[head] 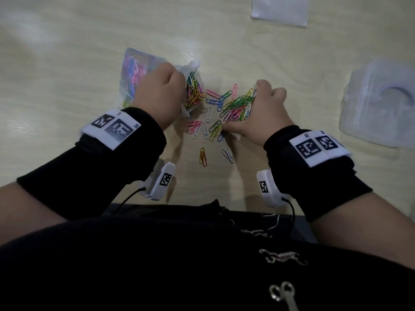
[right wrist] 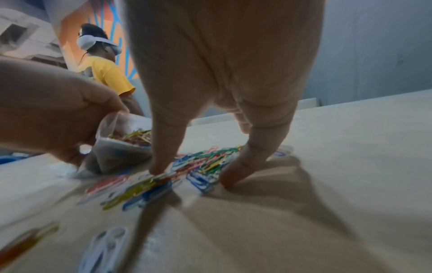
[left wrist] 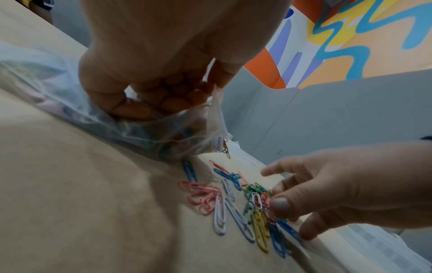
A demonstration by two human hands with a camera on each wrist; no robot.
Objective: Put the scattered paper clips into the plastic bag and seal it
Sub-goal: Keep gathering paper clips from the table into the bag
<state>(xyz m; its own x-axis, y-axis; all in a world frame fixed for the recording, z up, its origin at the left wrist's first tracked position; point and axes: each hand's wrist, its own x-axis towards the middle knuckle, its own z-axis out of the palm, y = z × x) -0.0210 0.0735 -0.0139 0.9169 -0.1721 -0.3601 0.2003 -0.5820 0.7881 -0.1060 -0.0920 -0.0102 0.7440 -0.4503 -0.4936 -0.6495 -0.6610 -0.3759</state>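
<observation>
A clear plastic bag (head: 132, 72) lies on the table with several coloured clips inside it. My left hand (head: 161, 95) grips its open mouth, which faces right; the left wrist view shows the curled fingers (left wrist: 163, 99) bunching the film (left wrist: 70, 103). Scattered paper clips (head: 213, 129) in many colours lie just right of the mouth. My right hand (head: 258, 111) arches over the densest heap, thumb (right wrist: 161, 166) and fingers (right wrist: 236, 171) down on the table and closing round the cluster (right wrist: 208, 164). Pink and white clips (left wrist: 210, 203) lie loose between the hands.
An orange clip (head: 203, 157) and a white one (head: 228, 154) lie nearer the table's front edge. A crumpled clear plastic package (head: 379, 104) sits at the right, a white sheet (head: 278, 10) at the back. A grey partition (left wrist: 327, 120) stands behind; another person (right wrist: 105, 73) beyond.
</observation>
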